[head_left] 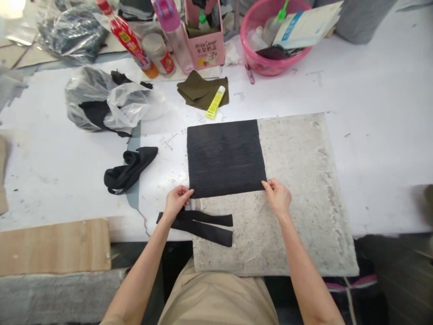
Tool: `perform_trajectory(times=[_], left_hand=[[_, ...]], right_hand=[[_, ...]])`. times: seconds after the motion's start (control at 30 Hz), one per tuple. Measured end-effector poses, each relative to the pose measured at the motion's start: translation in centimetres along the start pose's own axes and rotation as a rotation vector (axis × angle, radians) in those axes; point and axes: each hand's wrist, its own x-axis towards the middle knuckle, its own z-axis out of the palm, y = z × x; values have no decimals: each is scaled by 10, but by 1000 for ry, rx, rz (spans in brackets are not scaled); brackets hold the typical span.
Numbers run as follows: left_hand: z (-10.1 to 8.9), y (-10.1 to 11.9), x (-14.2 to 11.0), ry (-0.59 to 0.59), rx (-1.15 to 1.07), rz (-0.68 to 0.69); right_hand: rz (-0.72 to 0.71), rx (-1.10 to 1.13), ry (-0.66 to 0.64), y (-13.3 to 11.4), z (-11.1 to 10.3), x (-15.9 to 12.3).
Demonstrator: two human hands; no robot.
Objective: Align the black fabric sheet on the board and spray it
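Note:
A black ribbed fabric panel [225, 158] lies flat on a worn grey-white board [301, 189]. My left hand [178, 201] pinches the panel's near left corner between thumb and fingers. At its near right corner, my right hand [278, 196] grips the edge in the same way. Two black fabric strips [209, 230] lie just below the panel, their left part passing beneath my left wrist. A bunched black cloth [130, 170] sits on the table to the left of my left hand.
Beyond the panel, a yellow tube [215, 102] rests on folded olive cloth [194, 88]. A plastic bag [101, 99] with black scraps lies at left. Along the back stand a red bottle [126, 38], a glass jar [158, 53], a pink box [206, 47] and a pink basin [275, 67].

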Motion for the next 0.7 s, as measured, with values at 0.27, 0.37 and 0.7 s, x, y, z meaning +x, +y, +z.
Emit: perform_trajectory(times=[0.27, 0.37, 0.7], left_hand=[[2, -4, 4, 29, -24, 6], [2, -6, 6, 24, -15, 25], [-31, -9, -25, -187, 385, 389]], right_hand=[[9, -50, 47, -3, 3, 0], [19, -97, 79, -9, 3, -5], [1, -264, 99, -30, -6, -26]])
